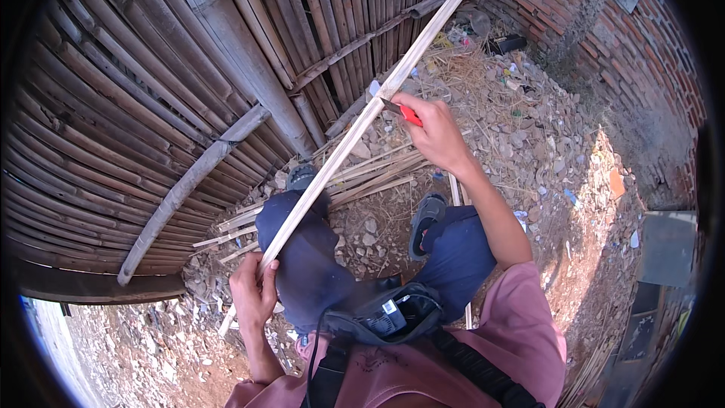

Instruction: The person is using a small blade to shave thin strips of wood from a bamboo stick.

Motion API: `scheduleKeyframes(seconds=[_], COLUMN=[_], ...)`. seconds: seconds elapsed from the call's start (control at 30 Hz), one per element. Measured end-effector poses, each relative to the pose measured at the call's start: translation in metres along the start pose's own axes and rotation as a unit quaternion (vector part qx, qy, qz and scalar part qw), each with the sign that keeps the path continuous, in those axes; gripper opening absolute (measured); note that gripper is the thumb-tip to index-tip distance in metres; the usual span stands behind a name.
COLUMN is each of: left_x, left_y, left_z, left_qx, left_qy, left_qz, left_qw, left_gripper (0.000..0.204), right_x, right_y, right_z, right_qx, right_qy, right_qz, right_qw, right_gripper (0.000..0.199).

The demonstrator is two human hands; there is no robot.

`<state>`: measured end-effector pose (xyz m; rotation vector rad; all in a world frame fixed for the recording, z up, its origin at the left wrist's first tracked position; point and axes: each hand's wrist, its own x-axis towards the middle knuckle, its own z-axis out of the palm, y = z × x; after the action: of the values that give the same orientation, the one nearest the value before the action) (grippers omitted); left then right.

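A long pale strip of split bamboo or wood (326, 168) runs slantwise from low left to far right, passing over my left knee. Near its lower end my left hand (253, 287) grips it, fingers wrapped round. My right hand (434, 132) is closed on a red-handled utility knife (408, 114). The dark blade meets the strip a little beyond its middle. Whether the blade has cut into the wood, I cannot tell.
More pale strips (377, 174) lie on the rubble ground beyond my feet. A bamboo wall (204, 45) rises at left, and a brick wall (642, 53) curves round at right. An open black pouch (408, 306) hangs at my waist. Straw (468, 68) and litter lie at the far corner.
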<state>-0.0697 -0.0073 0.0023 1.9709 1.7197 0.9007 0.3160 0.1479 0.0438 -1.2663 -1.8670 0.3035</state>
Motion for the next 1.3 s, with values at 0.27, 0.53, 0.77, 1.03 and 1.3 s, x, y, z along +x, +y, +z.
scheduleKeyframes(seconds=[0.27, 0.53, 0.77, 1.03, 1.3], left_x=[0.002, 0.001, -0.007, -0.009, -0.007], left_y=[-0.016, -0.054, -0.071, -0.073, -0.058], left_z=[-0.014, -0.040, -0.053, -0.039, -0.033], left_qx=[-0.002, -0.001, -0.029, -0.134, -0.231], left_qy=[-0.029, -0.067, -0.058, -0.103, -0.179], left_qz=[-0.003, -0.012, -0.047, -0.096, -0.132], left_qw=[1.000, 0.998, 0.997, 0.981, 0.947], left_gripper=[0.017, 0.019, 0.031, 0.038, 0.043], right_x=[0.002, 0.005, 0.016, -0.004, 0.009], right_y=[0.004, 0.022, 0.085, 0.132, 0.014], right_z=[-0.011, -0.023, -0.085, -0.060, 0.000], right_qx=[-0.155, -0.075, -0.062, -0.141, 0.444], right_qy=[-0.097, -0.156, -0.084, 0.029, -0.054], right_qz=[-0.029, -0.025, 0.243, 0.012, 0.200], right_qw=[0.983, 0.985, 0.964, 0.989, 0.872], right_gripper=[0.053, 0.040, 0.024, 0.044, 0.059])
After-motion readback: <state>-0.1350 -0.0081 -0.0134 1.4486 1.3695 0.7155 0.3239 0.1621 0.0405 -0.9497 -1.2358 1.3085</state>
